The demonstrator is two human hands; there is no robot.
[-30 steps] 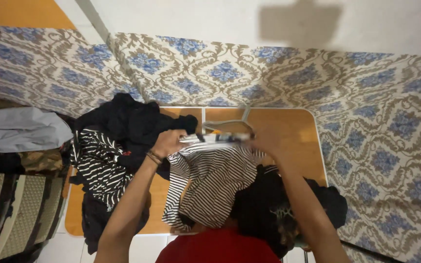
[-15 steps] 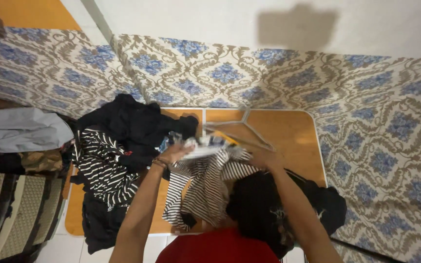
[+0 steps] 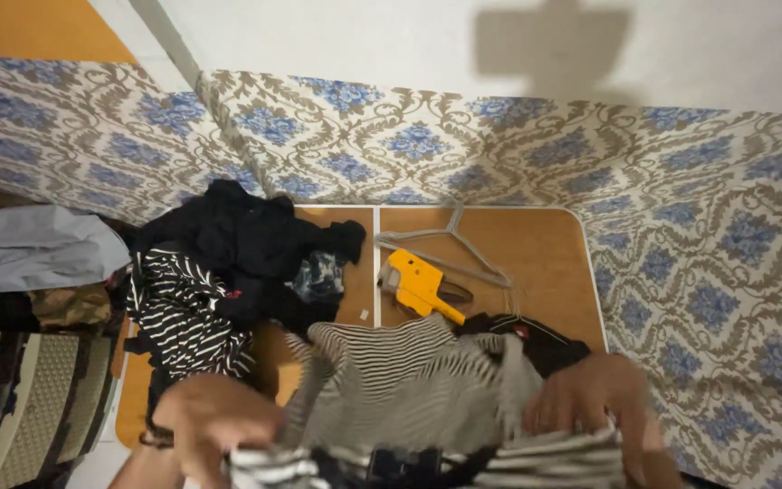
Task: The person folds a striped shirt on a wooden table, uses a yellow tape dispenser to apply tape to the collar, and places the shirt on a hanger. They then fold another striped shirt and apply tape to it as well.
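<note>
My left hand sits at the lower left of the frame and my right hand at the lower right, both blurred. Each lies on the striped shirt, which spreads across the bottom centre of the frame between them, over the near edge of the table. My right hand's fingers curl down onto the cloth; whether either hand actually pinches the fabric I cannot tell, because of the blur.

Just above the shirt, at the middle of the frame, a yellow tagging gun lies on the bare wood. A grey hanger rests just beyond it, toward the upper centre. A dark garment peeks out from under the shirt beside my right hand. To the left of centre is a pile of black clothes, with another striped top below it. At the far left edge lies a grey garment.
</note>
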